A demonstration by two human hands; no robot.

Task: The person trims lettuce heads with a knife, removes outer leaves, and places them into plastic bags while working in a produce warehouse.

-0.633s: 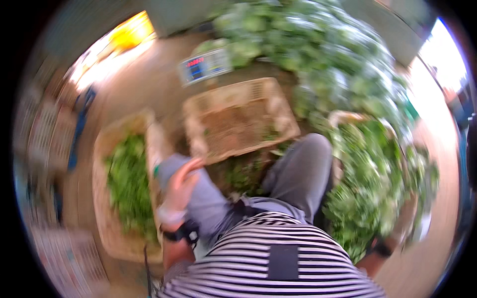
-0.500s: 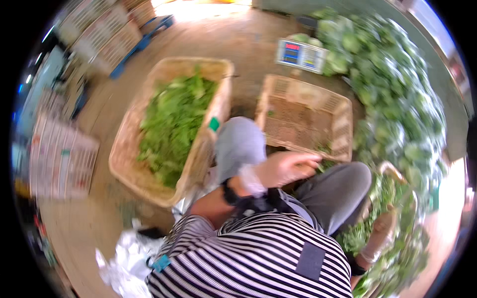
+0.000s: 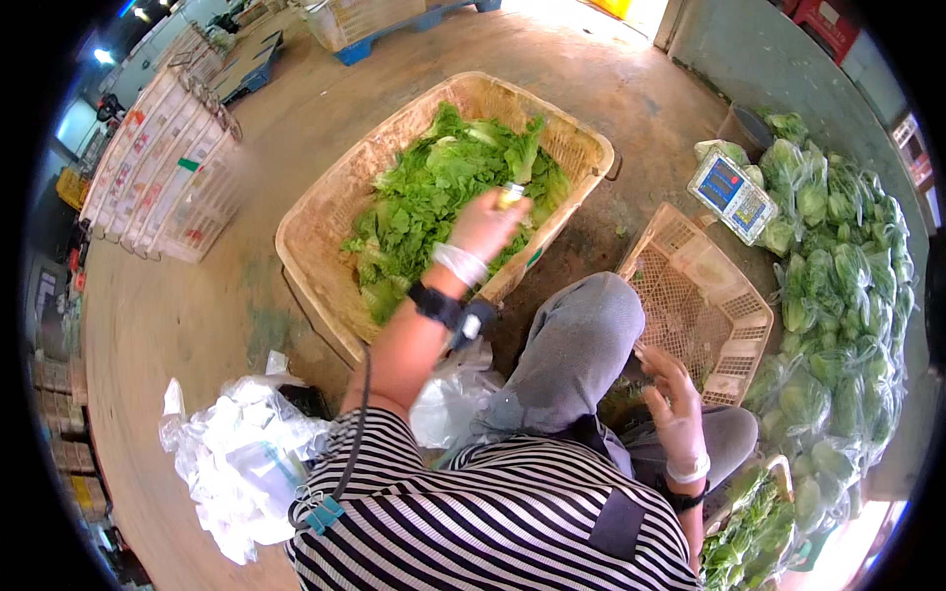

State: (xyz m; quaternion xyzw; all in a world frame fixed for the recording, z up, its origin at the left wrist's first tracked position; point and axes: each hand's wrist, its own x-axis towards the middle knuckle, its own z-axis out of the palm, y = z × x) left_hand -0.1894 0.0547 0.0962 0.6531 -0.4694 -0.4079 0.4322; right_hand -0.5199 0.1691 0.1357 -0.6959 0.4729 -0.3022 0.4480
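Note:
A large tan plastic crate (image 3: 325, 231) stands ahead of me, with loose green leaf lettuce (image 3: 424, 187) inside. Reaching over its near side, my left hand (image 3: 488, 229), in a thin clear glove, is closed on the lettuce. A pale, yellowish stem end (image 3: 510, 195) shows at its fingertips. My right hand (image 3: 676, 412), also gloved, is beside my right knee, near a smaller tan crate (image 3: 754, 325). Its fingers are loosely bent and apart, with nothing visible in them.
Bagged green vegetables (image 3: 833, 295) are piled along the right wall. A digital scale (image 3: 732, 197) sits beside them. Leafy greens fill a basket (image 3: 783, 483) at lower right. White plastic bags (image 3: 246, 453) lie at my left. Stacked crates (image 3: 163, 167) stand farther left.
My left hand has gone from between my knees to the lettuce crate and closed on lettuce. My right hand has left the greens basket and come up beside my knee. The view has turned.

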